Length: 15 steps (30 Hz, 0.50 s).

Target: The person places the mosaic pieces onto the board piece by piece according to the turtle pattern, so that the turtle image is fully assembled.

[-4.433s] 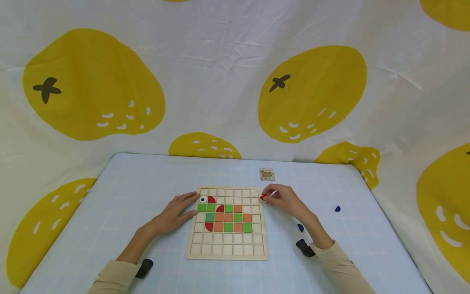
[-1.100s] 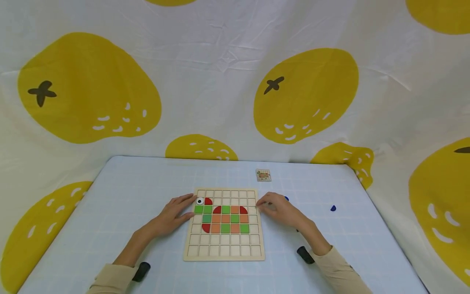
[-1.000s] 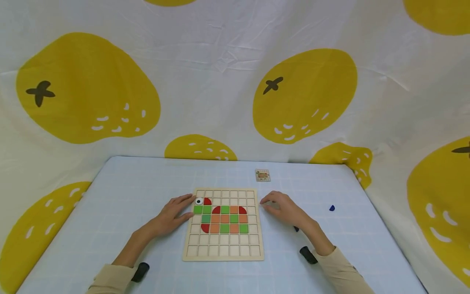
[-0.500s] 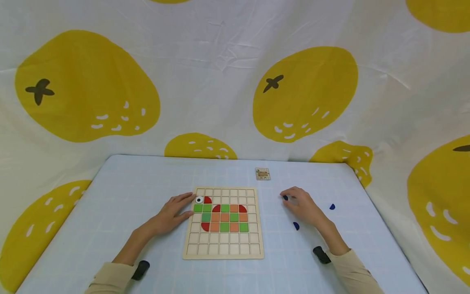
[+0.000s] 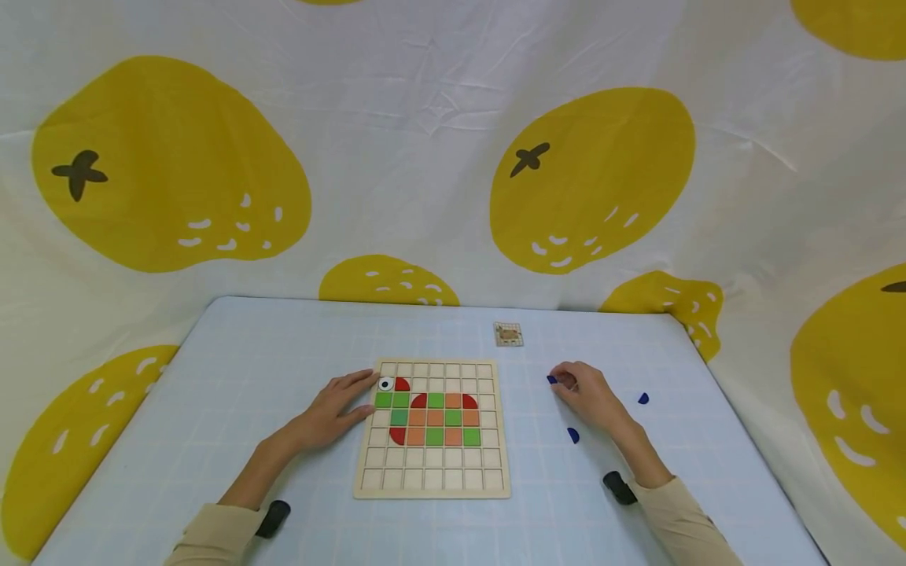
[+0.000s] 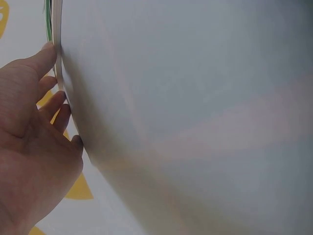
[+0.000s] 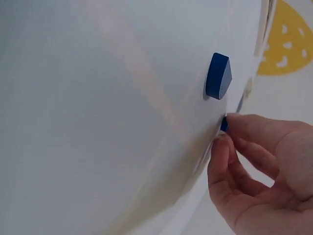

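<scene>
A wooden grid board (image 5: pixel 433 494) lies mid-table, with green, orange and red tiles and a black-and-white eye piece (image 5: pixel 385 384) set in its squares. Against its left edge rests my left hand (image 5: pixel 329 413), fingers fairly straight; the left wrist view shows fingertips (image 6: pixel 47 51) at the board's side. To the right of the board, my right hand (image 5: pixel 586 395) pinches a blue quarter-circle tile (image 5: pixel 551 380) between thumb and fingers, low over the table. In the right wrist view most of that blue tile (image 7: pixel 223 124) is hidden by the fingertips.
Two more blue tiles lie loose on the table, one (image 5: pixel 573 435) below my right hand and one (image 5: pixel 643 398) to its right. A small picture card (image 5: pixel 508 334) lies behind the board. A patterned curtain (image 5: pixel 439 157) hangs at the table's far edge.
The red tile once in my right hand now sits at the upper right of the tile pattern. That hand has moved right, off the board's edge, and taken hold of a blue tile.
</scene>
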Available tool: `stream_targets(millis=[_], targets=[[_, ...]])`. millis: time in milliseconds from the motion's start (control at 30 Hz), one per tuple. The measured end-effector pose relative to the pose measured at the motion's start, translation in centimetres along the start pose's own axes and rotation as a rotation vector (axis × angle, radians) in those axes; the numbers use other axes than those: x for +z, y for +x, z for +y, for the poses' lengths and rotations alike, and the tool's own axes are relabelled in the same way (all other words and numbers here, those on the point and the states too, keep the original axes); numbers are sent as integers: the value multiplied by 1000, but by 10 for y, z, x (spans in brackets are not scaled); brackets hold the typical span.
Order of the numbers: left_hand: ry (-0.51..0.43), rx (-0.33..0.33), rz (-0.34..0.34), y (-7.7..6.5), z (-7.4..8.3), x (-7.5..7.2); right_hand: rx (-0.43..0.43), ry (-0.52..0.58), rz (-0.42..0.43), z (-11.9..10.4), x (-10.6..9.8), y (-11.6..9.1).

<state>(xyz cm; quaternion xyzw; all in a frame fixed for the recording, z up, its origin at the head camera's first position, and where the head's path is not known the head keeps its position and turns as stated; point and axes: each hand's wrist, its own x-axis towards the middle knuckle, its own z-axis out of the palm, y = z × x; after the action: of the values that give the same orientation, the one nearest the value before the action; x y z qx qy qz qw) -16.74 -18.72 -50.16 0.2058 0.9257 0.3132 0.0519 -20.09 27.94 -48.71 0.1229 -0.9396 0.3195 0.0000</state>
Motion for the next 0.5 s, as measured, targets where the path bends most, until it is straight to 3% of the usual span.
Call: stream_targets(millis=[500], targets=[[-1,-3,-3,1,-1,0,25,12,-2,-3,3,3]])
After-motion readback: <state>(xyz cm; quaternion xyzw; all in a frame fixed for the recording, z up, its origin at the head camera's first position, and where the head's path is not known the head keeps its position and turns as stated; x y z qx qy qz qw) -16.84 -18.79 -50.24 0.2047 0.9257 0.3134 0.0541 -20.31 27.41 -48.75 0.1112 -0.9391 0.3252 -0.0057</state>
